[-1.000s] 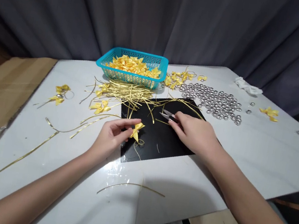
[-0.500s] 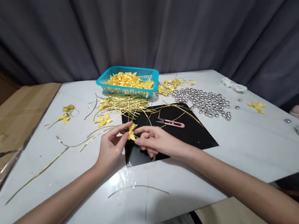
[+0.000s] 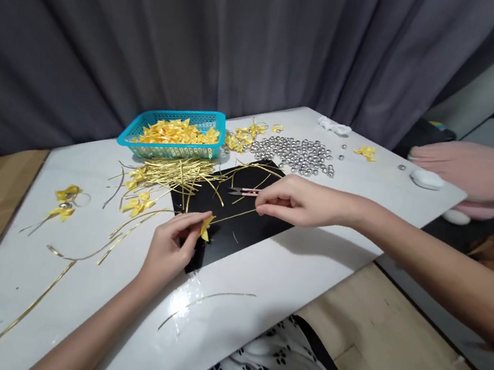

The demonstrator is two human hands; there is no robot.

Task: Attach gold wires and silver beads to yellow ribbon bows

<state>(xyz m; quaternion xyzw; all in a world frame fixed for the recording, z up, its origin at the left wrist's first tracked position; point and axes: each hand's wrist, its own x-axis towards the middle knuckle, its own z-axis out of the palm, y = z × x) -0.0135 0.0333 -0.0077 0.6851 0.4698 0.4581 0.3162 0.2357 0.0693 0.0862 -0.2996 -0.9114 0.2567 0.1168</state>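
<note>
Between thumb and fingers, my left hand (image 3: pixel 172 245) pinches a yellow ribbon flower (image 3: pixel 205 227) above the black sheet (image 3: pixel 240 225). A thin gold cord (image 3: pixel 236 215) runs taut from the flower to my right hand (image 3: pixel 294 201), whose closed fingertips grip its far end. Just behind the right hand lie thread snips (image 3: pixel 243 191) with pink handles, partly covered by that hand. Gold cord pieces (image 3: pixel 177 171) are piled beyond my left hand, with a loose yellow flower (image 3: pixel 138 204) beside them.
A teal basket (image 3: pixel 128 138) of yellow flowers stands at the back. Silver beads (image 3: pixel 298 154) spread to its right, near a white computer mouse (image 3: pixel 426 179). Joined flowers with a ring (image 3: pixel 66 204) lie at the left. The table's right edge (image 3: pixel 378 254) drops to the floor.
My right hand has moved right, away from the flower, drawing the gold cord out straight. My left hand still pinches the flower. The view has turned to the right.
</note>
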